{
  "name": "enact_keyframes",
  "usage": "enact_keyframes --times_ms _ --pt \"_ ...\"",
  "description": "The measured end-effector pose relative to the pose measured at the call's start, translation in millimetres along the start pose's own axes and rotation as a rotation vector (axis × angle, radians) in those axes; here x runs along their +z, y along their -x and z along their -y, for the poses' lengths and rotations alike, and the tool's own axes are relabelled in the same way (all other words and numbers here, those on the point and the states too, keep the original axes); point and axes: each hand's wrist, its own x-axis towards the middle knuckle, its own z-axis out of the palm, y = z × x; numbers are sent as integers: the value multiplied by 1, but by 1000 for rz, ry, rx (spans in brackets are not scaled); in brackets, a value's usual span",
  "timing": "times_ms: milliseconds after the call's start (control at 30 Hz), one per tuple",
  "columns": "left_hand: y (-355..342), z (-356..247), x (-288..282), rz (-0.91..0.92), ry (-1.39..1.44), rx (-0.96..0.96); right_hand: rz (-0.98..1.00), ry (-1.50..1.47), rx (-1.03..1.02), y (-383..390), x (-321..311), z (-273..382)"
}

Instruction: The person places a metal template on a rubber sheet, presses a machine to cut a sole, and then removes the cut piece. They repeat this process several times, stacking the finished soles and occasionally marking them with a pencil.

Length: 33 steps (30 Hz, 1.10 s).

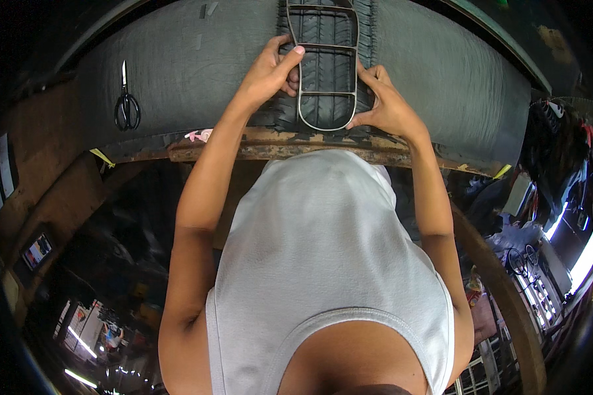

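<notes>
A sole-shaped metal cutting die point(327, 93) with crossbars stands on a black strip of tyre tread point(367, 29), straight ahead of me. Tread grooves show through its openings, and its far end runs out of the picture. My left hand point(270, 76) grips the die's left rim, thumb on top and the other fingers curled beside it. On the opposite side my right hand point(392, 108) pinches the right rim close to the rounded near end. The fingertips of both hands are partly hidden.
A dark rubber sheet point(441, 79) covers the bench, with black-handled scissors point(126, 108) lying at the left. A worn wooden edge point(257, 150) runs along the front, a small pink item point(199, 135) on it. A lit screen point(38, 251) sits lower left.
</notes>
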Motion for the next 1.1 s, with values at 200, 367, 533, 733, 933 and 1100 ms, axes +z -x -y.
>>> enact_keyframes --times_ms 200,367,533,733,933,1100 --pt "-1 1 0 -13 -39 26 14 29 29 0 -2 2" --pt "2 -2 -2 15 -23 19 13 34 9 0 -4 5" --pt "4 -7 0 0 -56 2 90 74 98 -2 -15 16" --pt "7 -13 2 -71 -47 -7 139 79 125 -3 -32 35" --pt "18 -26 -10 -111 74 54 9 -22 14 10 -63 35" --pt "23 -62 -76 -425 -58 406 -431 151 -232 17 -124 34"
